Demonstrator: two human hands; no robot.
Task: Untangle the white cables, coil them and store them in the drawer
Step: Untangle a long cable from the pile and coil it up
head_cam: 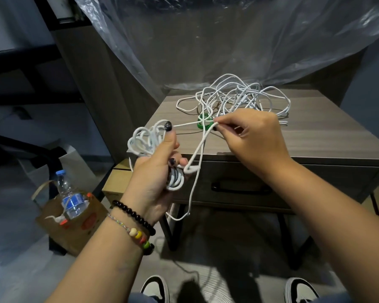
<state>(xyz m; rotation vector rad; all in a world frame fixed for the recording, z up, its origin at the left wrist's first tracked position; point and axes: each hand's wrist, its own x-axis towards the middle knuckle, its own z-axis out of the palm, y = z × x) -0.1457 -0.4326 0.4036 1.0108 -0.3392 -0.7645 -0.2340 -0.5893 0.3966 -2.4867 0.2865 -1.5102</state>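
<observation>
Fingers of the left hand (160, 162) curl round a half-made coil (148, 138) of white cable. The right hand (253, 136) pinches the free strand, which runs far and right to the tangle (239, 97) on the cabinet top (315, 132); the right hand is nearer. The drawer (293, 182) below is closed.

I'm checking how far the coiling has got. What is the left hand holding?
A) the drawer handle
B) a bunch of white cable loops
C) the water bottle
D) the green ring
B: the left hand grips a bunch of white cable loops in front of the table, while the green ring lies on the tabletop, the drawer handle is untouched and the water bottle stands in a bag on the floor.
</observation>
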